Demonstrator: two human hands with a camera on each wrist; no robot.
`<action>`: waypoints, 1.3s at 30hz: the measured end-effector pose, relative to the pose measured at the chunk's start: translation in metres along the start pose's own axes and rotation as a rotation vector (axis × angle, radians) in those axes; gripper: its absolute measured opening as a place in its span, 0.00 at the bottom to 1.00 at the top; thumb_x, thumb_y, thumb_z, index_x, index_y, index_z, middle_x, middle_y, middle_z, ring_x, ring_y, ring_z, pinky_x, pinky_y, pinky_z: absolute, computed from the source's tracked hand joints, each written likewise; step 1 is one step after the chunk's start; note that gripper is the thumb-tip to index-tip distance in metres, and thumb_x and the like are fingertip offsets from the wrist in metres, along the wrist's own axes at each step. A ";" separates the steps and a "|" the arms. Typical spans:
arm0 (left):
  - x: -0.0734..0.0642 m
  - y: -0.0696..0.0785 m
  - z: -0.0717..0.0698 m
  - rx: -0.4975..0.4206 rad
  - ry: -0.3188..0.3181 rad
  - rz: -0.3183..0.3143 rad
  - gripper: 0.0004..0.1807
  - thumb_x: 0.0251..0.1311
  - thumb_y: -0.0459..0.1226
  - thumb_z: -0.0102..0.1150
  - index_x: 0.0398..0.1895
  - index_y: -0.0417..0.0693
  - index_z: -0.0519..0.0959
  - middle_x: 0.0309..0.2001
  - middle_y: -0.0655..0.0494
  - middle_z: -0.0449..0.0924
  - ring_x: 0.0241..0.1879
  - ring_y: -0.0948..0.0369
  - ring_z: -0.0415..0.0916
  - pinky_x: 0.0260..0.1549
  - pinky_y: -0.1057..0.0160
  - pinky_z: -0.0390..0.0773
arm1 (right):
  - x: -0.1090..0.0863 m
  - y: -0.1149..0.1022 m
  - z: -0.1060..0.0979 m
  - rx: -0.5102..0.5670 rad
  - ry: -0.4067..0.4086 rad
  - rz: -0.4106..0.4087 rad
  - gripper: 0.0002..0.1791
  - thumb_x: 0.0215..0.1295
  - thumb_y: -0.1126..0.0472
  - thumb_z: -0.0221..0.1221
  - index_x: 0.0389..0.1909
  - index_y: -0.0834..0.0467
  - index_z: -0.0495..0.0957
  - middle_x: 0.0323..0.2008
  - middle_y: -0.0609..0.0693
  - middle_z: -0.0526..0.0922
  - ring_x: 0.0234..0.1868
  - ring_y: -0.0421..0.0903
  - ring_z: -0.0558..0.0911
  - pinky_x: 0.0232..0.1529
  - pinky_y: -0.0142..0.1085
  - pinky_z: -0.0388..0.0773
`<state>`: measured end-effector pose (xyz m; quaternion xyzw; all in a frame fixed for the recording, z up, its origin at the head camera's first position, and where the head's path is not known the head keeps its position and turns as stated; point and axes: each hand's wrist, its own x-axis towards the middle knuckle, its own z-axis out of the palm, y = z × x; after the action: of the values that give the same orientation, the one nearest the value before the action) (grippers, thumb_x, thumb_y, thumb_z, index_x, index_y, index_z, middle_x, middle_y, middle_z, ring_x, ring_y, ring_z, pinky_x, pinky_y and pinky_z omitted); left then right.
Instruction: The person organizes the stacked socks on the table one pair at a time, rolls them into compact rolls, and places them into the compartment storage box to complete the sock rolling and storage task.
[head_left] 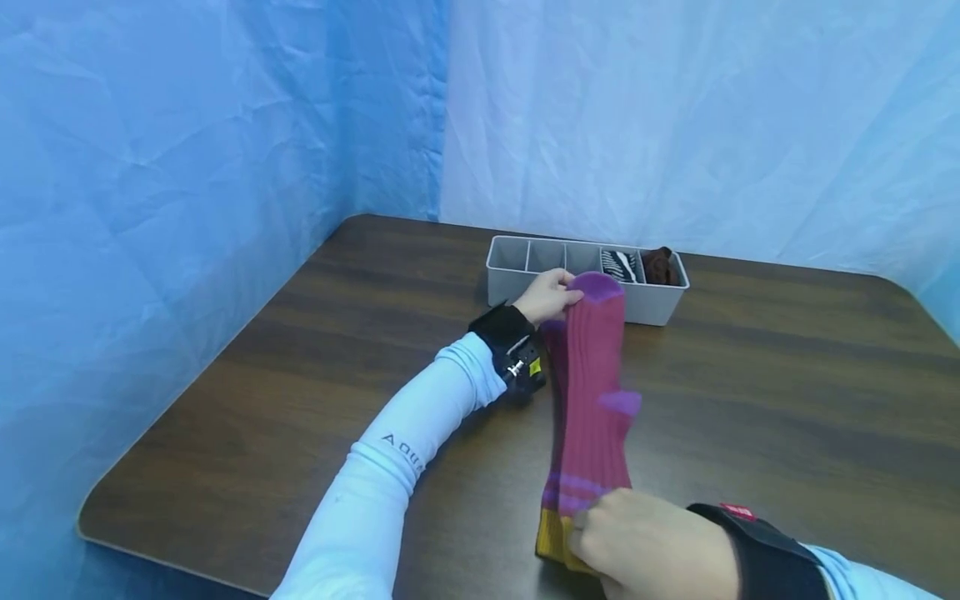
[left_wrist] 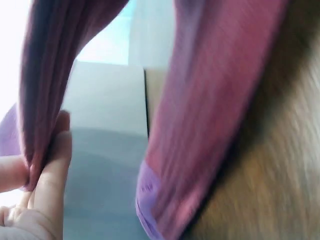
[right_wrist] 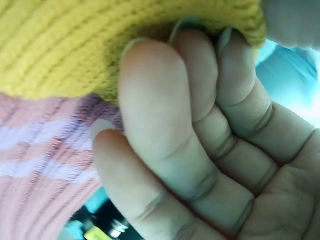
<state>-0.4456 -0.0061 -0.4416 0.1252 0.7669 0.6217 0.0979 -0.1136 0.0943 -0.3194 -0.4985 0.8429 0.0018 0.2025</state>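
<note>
A dark pink sock (head_left: 596,358) with purple toe, heel and stripes is stretched lengthwise between my hands. My left hand (head_left: 549,296) pinches its edge near the purple toe, raised in front of the organizer. At the near end, my right hand (head_left: 648,537) grips the yellow cuff (right_wrist: 60,45), fingers curled against the ribbed knit in the right wrist view. A matching sock (head_left: 553,433) lies beneath and slightly left, mostly covered by the upper one. In the left wrist view, the lower sock (left_wrist: 210,120) lies along the table, apart from the pinched one (left_wrist: 50,75).
A grey divided organizer box (head_left: 506,283) stands towards the back of the dark wooden table (head_left: 300,400). Its right compartments hold a black-and-white striped bundle (head_left: 618,265) and a brown bundle (head_left: 660,267). Blue and whitish sheets (head_left: 225,125) hang behind and left of the table.
</note>
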 end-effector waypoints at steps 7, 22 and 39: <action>-0.028 0.015 0.000 -0.014 -0.017 -0.021 0.10 0.52 0.37 0.55 0.38 0.48 0.69 0.29 0.53 0.79 0.24 0.60 0.78 0.23 0.64 0.77 | 0.005 -0.009 -0.002 -0.026 -0.105 0.091 0.02 0.46 0.57 0.59 0.21 0.46 0.76 0.15 0.35 0.70 0.15 0.31 0.63 0.20 0.23 0.63; 0.009 -0.033 -0.004 0.379 -0.031 -0.057 0.09 0.51 0.38 0.55 0.35 0.45 0.72 0.29 0.53 0.78 0.24 0.60 0.77 0.21 0.64 0.76 | 0.012 -0.008 0.002 -0.008 -0.105 0.063 0.04 0.46 0.60 0.58 0.19 0.46 0.75 0.14 0.35 0.68 0.15 0.33 0.63 0.18 0.25 0.62; -0.146 0.124 -0.004 1.263 -0.200 0.252 0.16 0.54 0.37 0.51 0.47 0.46 0.72 0.44 0.51 0.75 0.44 0.59 0.73 0.42 0.63 0.72 | -0.006 0.007 -0.002 0.015 0.078 -0.010 0.09 0.49 0.50 0.58 0.33 0.43 0.74 0.31 0.34 0.73 0.30 0.28 0.71 0.30 0.23 0.71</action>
<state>-0.2996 -0.0316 -0.3199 0.3050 0.9514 0.0435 0.0026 -0.1179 0.1019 -0.3168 -0.5010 0.8476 -0.0249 0.1729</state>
